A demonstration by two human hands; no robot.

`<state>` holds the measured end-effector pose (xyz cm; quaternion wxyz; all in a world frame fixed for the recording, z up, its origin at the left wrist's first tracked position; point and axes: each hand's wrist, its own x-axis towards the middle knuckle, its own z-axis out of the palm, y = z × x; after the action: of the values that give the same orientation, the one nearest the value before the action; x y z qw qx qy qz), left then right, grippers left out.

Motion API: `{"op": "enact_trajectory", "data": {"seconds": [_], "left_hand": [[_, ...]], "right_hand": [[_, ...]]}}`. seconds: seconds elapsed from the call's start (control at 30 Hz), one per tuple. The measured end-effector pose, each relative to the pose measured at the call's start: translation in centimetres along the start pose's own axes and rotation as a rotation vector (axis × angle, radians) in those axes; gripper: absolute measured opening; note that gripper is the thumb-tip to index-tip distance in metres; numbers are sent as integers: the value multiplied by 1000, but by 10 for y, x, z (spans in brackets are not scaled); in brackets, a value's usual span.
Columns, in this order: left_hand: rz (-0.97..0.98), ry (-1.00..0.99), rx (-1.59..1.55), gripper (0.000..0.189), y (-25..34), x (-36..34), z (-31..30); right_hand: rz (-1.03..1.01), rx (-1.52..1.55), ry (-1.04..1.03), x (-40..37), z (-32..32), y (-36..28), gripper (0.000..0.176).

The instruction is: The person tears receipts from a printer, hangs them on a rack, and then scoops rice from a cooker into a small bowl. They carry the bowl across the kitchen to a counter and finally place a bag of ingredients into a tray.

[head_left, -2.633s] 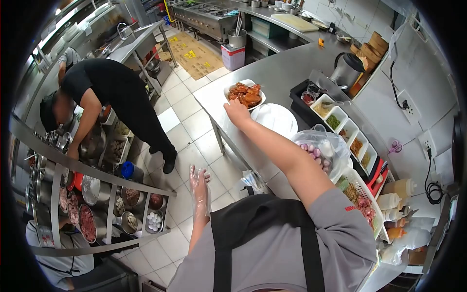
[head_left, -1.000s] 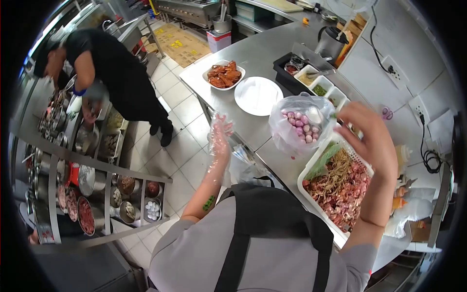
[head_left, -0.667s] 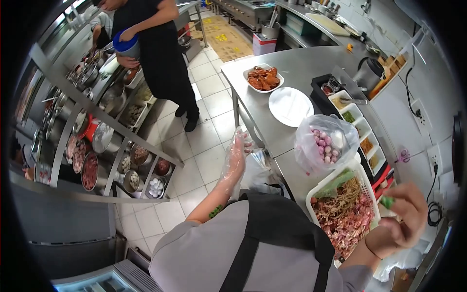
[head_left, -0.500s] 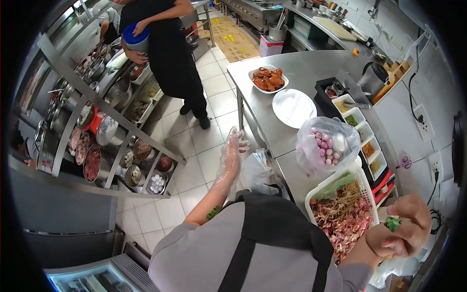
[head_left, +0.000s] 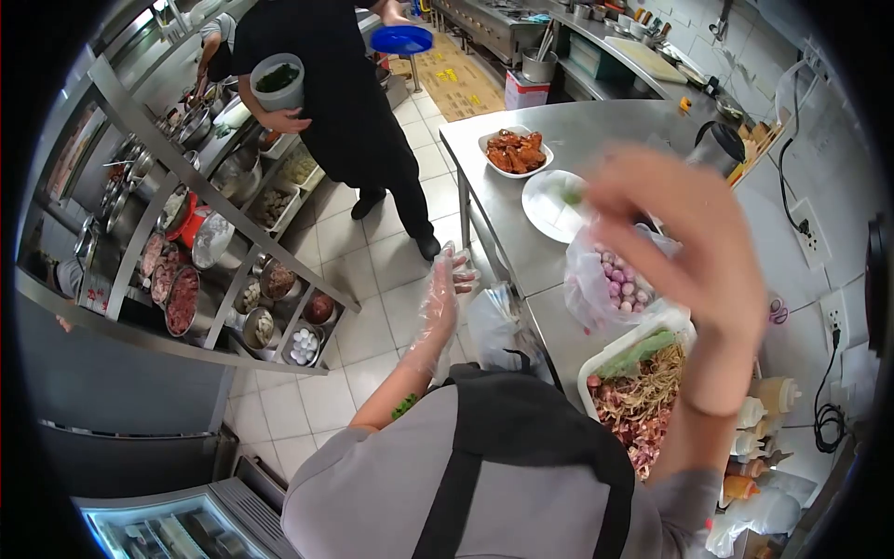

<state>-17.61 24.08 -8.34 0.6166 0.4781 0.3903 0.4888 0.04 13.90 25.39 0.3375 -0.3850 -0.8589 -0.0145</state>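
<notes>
My left hand (head_left: 447, 284), in a clear plastic glove, is held up at the table's left edge with its fingers spread and nothing in them. My bare right hand (head_left: 684, 233) is raised over the right side of the table, blurred by motion. Its thumb and index finger point at a white round plate (head_left: 545, 219). A blurred green herb piece (head_left: 570, 194) shows over this plate, just beside the fingertips; I cannot tell whether they still grip it. Behind the hand, a plastic bag (head_left: 582, 293) of small purple shallots (head_left: 622, 284) is partly covered.
A white basket (head_left: 589, 391) of peelings stands nearest me. Reddish sauced pieces fill a white bowl (head_left: 517, 152). Sauce bottles (head_left: 773, 396) line the right. Across the aisle, a person in a black apron (head_left: 326, 102) holds a tub (head_left: 277, 84) and a blue lid (head_left: 400, 39).
My right hand has swung from the lower right, where it held a green herb, up and left towards the plate. The other person has taken the blue lid off the tub.
</notes>
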Motion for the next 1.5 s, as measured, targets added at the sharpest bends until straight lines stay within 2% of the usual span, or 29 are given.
{"op": "enact_trajectory", "data": {"seconds": [0.03, 0.07, 0.1, 0.17, 0.23, 0.27, 0.3, 0.33, 0.47, 0.53, 0.6, 0.67, 0.73, 0.77, 0.87, 0.93, 1.07, 1.13, 1.17, 1.2, 1.27, 1.3, 1.4, 1.47, 1.5], "left_hand": [[10, 3, 2, 66, 2, 1, -3], [24, 1, -22, 64, 3, -1, -8], [40, 2, -44, 61, 4, -4, -14], [51, 56, 1, 59, 14, -18, -31], [48, 158, 55, 57, 6, -31, -61], [46, 215, 70, 57, -5, -36, -83], [-3, 313, 67, 55, -4, -43, -100], [-53, 413, 61, 53, -3, -50, -116], [15, 630, 28, 55, -14, -97, -178], [23, 718, 36, 57, -16, -116, -191], [17, 826, 37, 61, -10, -127, -196], [-4, 872, 12, 63, -6, -130, -197], [-13, 854, -40, 63, -6, -123, -194], [-62, 842, -52, 62, -4, -117, -194], [-52, 808, 9, 62, 3, -101, -187], [-28, 800, -10, 61, 5, -91, -187], [-17, 731, -84, 61, -8, -64, -193], [52, 656, -14, 62, 5, -54, -181], [42, 637, 8, 61, 5, -50, -181], [36, 632, 12, 61, 6, -50, -178], [45, 585, 32, 61, 9, -48, -170], [19, 571, 10, 60, 10, -46, -168], [10, 513, 48, 60, 12, -40, -158], [5, 481, 91, 62, 10, -34, -156], [3, 466, 59, 63, 11, -30, -152]], "right_hand": [[-47, 19, 64, 31, 24, 19, 15], [-45, 29, 39, 61, 43, 35, 15], [-7, 113, 3, 89, 67, 52, 16], [-12, 298, 65, 143, 126, 91, 15], [-110, 180, 122, 189, 185, 128, 13], [-19, 192, 48, 207, 208, 140, 18], [29, 232, 82, 222, 229, 149, 15], [10, 237, 80, 235, 243, 157, 15], [86, 179, 361, 288, 298, 193, 16], [195, 149, 385, 304, 326, 219, 17], [258, 168, 297, 311, 341, 232, 17], [283, 156, 315, 320, 354, 243, 16], [318, 137, 155, 329, 364, 250, 19], [309, 143, 156, 331, 372, 252, 19], [213, 114, 219, 332, 390, 251, 26], [245, 32, -87, 331, 382, 249, 32], [357, 72, -90, 325, 368, 247, 31], [341, 66, 100, 319, 358, 250, 28], [443, 231, 145, 322, 363, 259, 27], [450, 231, 147, 320, 357, 259, 27], [612, 573, -56, 319, 341, 260, 26], [691, 708, -57, 315, 331, 255, 24], [731, 877, -11, 308, 324, 254, 19], [762, 904, 27, 307, 320, 252, 21], [796, 1030, 22, 308, 317, 251, 22]]}}
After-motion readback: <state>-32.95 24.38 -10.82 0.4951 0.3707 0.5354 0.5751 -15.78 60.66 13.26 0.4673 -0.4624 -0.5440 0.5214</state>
